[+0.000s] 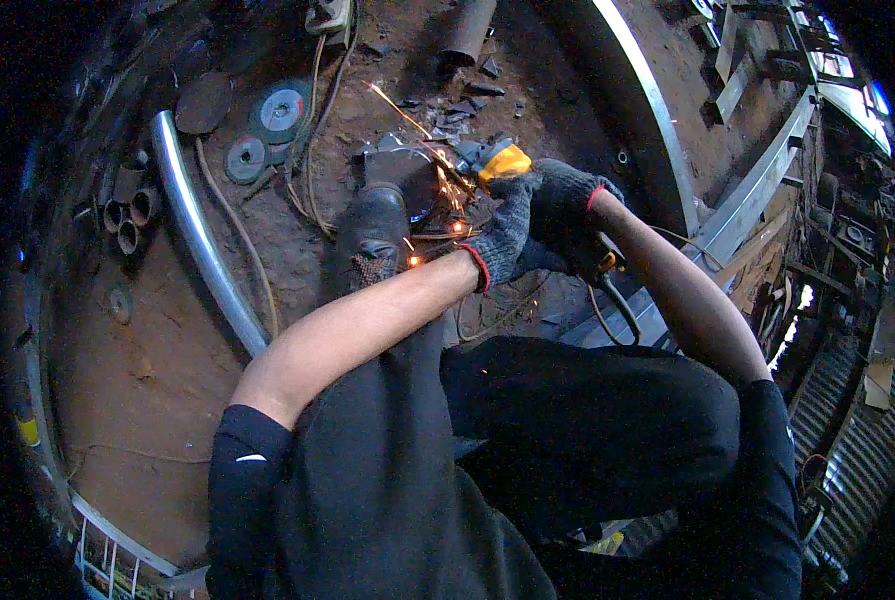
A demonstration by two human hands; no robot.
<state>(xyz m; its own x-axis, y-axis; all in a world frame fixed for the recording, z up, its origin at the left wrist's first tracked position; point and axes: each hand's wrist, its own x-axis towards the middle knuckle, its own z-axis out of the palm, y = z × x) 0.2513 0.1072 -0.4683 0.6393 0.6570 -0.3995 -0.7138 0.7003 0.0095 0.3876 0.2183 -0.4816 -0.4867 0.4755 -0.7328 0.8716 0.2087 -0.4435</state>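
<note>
A yellow angle grinder [506, 164] is held in both my gloved hands, throwing orange sparks toward the ground and my left boot. My left hand [509, 232], in a grey knit glove with a red cuff, wraps the tool from the near side. Behind its head, my right hand [568, 192] closes round the body, in a matching glove. The grinder's disc edge meets a flat metal piece [400, 164] lying at the toe of my dark boot [374, 222]. Sparks hide the exact contact point.
Grinding discs [283, 109] lie on the dirt floor to the left, beside cables [313, 150]. A long shiny tube [190, 195] curves along my left; short pipes [128, 235] sit past it. Metal beams [753, 200] run along the right. Scrap pieces [468, 105] lie ahead.
</note>
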